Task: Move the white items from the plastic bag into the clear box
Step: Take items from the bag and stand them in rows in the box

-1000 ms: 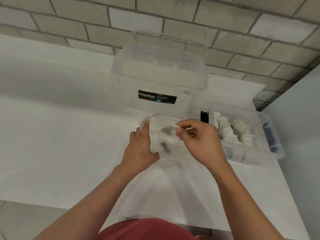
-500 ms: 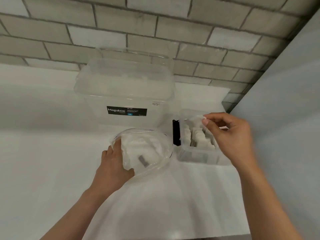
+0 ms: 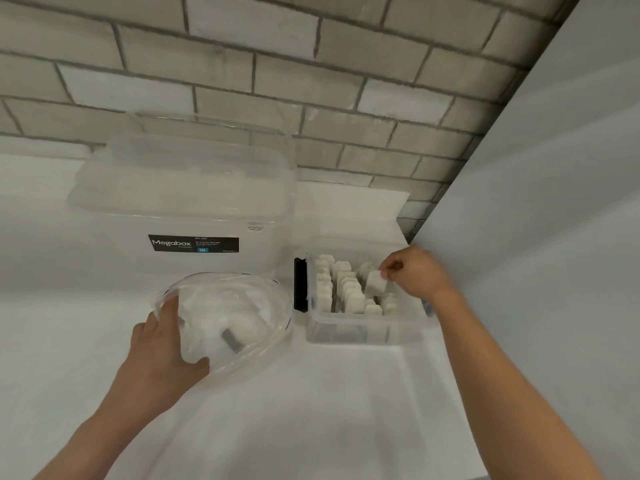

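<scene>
A clear plastic bag (image 3: pixel 242 306) lies open on the white table with white items and a small grey piece inside. My left hand (image 3: pixel 162 344) grips the bag's left rim, thumb curled under it. To the right stands a small clear box (image 3: pixel 363 329) with rows of white items (image 3: pixel 349 292) standing in it. My right hand (image 3: pixel 415 271) hovers over the box's right side and pinches one white item (image 3: pixel 375 282) just above the rows.
A large clear lidded tub (image 3: pixel 183 202) with a black Megabox label stands behind the bag against a grey brick wall. A pale blue-grey panel (image 3: pixel 536 237) rises directly right of the small box. A black latch (image 3: pixel 300 285) sits on the box's left end.
My right hand has carried a white item from the bag across to the small box and lowered it over the rows. My left hand has stayed on the bag.
</scene>
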`<state>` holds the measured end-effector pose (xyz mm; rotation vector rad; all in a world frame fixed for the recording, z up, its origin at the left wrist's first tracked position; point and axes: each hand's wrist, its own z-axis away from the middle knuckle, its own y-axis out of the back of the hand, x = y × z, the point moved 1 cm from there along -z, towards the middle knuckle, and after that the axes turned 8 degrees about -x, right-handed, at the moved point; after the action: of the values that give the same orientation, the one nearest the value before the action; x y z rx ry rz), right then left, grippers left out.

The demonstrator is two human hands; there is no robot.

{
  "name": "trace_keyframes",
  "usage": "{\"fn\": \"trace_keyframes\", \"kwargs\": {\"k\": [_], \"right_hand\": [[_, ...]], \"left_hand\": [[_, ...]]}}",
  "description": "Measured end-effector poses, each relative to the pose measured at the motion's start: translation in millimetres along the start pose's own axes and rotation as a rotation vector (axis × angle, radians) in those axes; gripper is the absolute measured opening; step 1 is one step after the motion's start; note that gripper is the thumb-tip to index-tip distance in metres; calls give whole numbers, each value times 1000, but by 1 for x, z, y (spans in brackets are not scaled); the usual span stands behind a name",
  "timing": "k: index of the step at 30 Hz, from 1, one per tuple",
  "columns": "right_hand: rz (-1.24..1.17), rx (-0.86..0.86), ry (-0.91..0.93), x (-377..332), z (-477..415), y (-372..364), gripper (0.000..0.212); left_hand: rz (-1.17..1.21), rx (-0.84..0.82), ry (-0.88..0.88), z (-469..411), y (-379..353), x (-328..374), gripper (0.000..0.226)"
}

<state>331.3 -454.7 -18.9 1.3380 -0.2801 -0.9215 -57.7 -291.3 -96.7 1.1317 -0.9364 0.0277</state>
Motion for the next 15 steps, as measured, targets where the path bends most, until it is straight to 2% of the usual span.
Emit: {"fn": "trace_keyframes", "kwargs": {"k": [3,7,15], "right_hand": [[41,3,-76,4,-15,-17,24],[110,64,-97,-2,-22,-25,7],[380,138,-123,-2,-23,-34,15]], "left_hand": [[-4,1,-3,1,1,-1,108],[11,1,31,5,1,1,109],[9,-11,32,7,1,3,109]]}}
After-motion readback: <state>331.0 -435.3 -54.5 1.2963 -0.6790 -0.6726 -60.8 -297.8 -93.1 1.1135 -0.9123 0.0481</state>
